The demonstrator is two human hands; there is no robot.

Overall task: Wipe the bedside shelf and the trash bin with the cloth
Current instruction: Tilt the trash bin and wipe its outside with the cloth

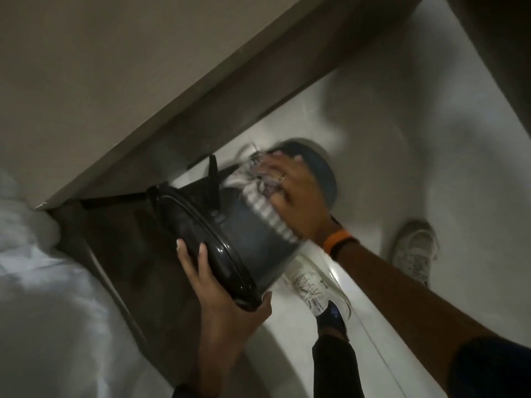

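A dark blue-grey trash bin (247,234) with a glossy black lid is tipped on its side and held above the floor. My left hand (212,285) grips its lid end from below, fingers over the rim. My right hand (293,193) presses a striped white-and-grey cloth (264,202) against the bin's side near its base; the cloth is blurred. The bedside shelf (161,110), a brown wooden board, runs diagonally above and left of the bin.
White bedding (37,271) fills the lower left beside a dark wooden bed frame (123,254). My two feet in white sneakers (316,288) stand on the pale floor (431,139) below and right of the bin. A beige wall (86,67) lies behind the shelf.
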